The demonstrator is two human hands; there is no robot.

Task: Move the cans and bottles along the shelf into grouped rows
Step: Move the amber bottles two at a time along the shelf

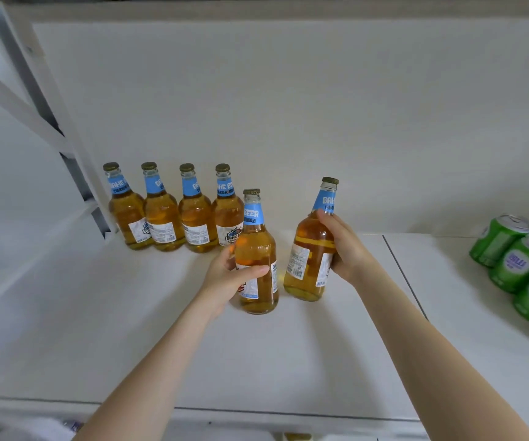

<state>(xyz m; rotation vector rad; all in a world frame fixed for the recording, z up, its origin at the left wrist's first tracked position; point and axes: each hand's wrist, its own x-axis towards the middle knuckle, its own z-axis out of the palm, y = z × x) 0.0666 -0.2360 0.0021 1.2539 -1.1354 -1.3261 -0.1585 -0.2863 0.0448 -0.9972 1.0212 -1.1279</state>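
Bottles first: four amber ones stand in a back row [174, 211] at 10 o'clock on the shelf [129, 329], shoulders touching or nearly so, against the rear wall [288, 106]. Two more are in hand, nearer us, at roughly 12 o'clock.

We note the left hand [228, 278] wrapped around the lower body of the left bottle [257, 259], thumb across the label, other fingers hidden behind the glass. This bottle is upright, just in front of the row's right end. We cannot tell whether its base rests on the shelf or is lifted clear.

The right hand [346, 246] closes around the right bottle [311, 249] from its right side, fingers curled over the shoulder. This bottle leans, cap [330, 180] toward 1 o'clock, and its base looks raised on one side.

Green cans [521, 268] sit grouped at 3 o'clock, well apart from the bottles.

Risks, as we judge them:
- The two held bottles are near each other; bringing them together could knock glass on glass.
- The left bottle stands close to the fourth in the row. A push toward 11 o'clock could strike it, and with the row packed tight one tipped bottle may topple its neighbours.
- The tilted bottle, set down on its edge, could rock or slip on the smooth shelf.
- The glass may be slick; a one-sided grip could let it turn in the palm.
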